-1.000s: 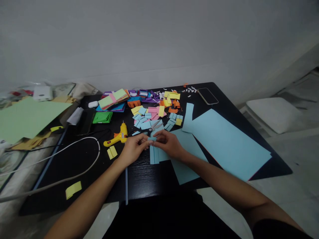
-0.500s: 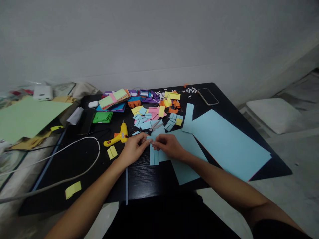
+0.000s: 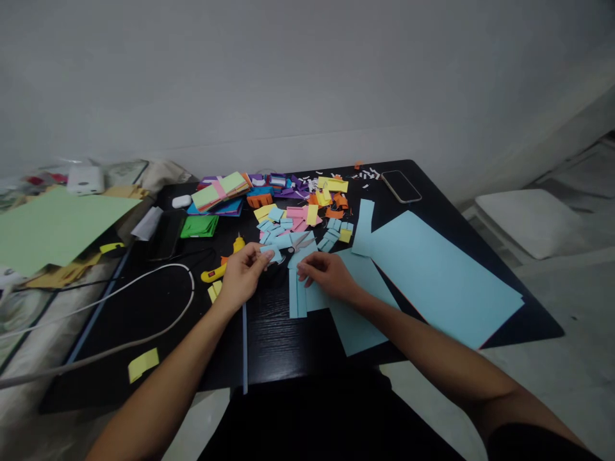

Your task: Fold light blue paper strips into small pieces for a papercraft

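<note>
My left hand [image 3: 243, 274] is lifted a little over the black table [image 3: 283, 346] and pinches a small folded light blue paper piece [image 3: 273, 252] between thumb and fingers. My right hand [image 3: 327, 275] rests with curled fingers on the light blue paper strips [image 3: 298, 298] lying in front of me. A yellow glue gun [image 3: 221, 266] lies partly hidden behind my left hand. Scissors [image 3: 295, 245] lie just beyond both hands among the cut pieces.
A pile of small folded paper pieces [image 3: 298, 214] in blue, pink, yellow and orange lies mid-table. A large light blue sheet [image 3: 437, 275] covers the right side. A phone [image 3: 401, 186] lies far right, a white cable [image 3: 144, 301] loops left, a green sheet [image 3: 52, 224] sits far left.
My left hand has pulled away to the left and up with a small blue piece, parting from my right hand, which stays on the blue strips.
</note>
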{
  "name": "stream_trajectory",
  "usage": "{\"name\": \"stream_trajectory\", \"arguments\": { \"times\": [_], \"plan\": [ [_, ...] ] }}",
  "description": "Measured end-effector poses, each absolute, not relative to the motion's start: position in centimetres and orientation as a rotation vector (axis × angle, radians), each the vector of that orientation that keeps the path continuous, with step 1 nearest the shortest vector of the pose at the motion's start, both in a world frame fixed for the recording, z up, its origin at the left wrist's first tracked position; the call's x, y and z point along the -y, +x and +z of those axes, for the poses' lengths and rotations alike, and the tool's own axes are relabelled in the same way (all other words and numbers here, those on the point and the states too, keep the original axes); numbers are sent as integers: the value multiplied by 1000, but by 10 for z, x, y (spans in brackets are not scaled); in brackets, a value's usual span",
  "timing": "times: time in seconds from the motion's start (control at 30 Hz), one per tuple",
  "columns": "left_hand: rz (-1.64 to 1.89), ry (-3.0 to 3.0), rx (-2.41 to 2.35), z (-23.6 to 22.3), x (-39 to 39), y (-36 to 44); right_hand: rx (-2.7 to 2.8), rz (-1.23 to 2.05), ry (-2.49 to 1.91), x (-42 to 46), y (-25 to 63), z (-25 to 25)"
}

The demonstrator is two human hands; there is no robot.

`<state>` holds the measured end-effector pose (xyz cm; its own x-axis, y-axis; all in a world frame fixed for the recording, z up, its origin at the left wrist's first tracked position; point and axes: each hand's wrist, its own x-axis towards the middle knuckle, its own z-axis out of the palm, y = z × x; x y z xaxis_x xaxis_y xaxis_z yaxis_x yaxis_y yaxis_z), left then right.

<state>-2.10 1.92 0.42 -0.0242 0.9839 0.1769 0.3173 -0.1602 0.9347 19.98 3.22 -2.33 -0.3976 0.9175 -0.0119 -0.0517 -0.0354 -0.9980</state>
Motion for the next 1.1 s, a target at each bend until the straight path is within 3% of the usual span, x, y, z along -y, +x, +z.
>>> {"name": "stream_trajectory", "arguments": {
  "times": [0.3, 0.57, 0.87, 1.1],
  "plan": [
    [1135, 1579, -1357, 1, -19, -19, 1605, 1111, -1116, -32, 203, -22],
    [904, 1682, -1258, -5, -11, -9, 1733, 1336, -996, -27, 200, -24],
    [1140, 1800, -1568, -12, -22, -22, 2197, 640, -1049, -25, 204, -30],
    [1109, 1983, -1797, -10, -27, -29, 2242, 668, -1065, -24, 204, -33]
  ]
}}
